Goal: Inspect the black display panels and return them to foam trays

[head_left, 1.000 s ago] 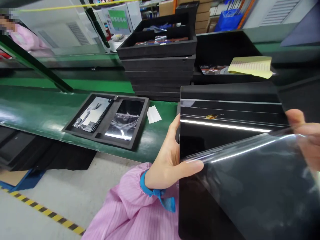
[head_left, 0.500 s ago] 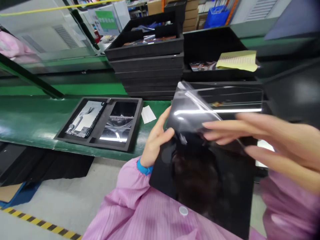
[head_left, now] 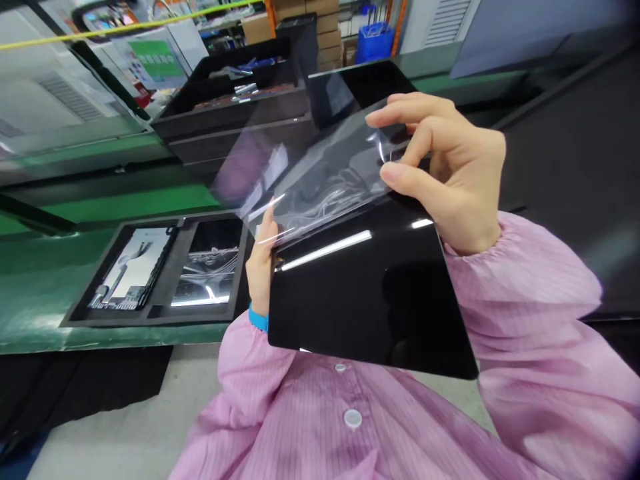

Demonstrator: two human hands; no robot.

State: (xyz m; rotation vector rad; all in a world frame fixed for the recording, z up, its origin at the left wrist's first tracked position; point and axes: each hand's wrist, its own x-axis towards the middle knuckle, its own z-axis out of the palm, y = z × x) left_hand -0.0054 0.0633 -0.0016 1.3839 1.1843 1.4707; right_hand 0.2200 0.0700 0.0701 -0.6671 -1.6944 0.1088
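Note:
A glossy black glass panel [head_left: 370, 300] is held tilted in front of my chest. My left hand [head_left: 261, 267] grips its left edge, fingers closed round it and mostly hidden behind it. My right hand [head_left: 450, 170] pinches a clear protective film [head_left: 310, 173] between thumb and fingers, above the panel's upper right. The film is lifted off most of the panel and curls up and to the left, still meeting the panel near my left hand.
A black foam tray [head_left: 173, 273] with two panels lies on the green conveyor belt [head_left: 35, 280] to the left. A stack of black trays [head_left: 235, 127] stands behind it. Cardboard boxes and a blue crate [head_left: 375, 33] sit far back. Grey floor lies below.
The panel has come lower and closer to my chest. My right hand has risen and pulled the film up and away, and it now pinches the film's edge.

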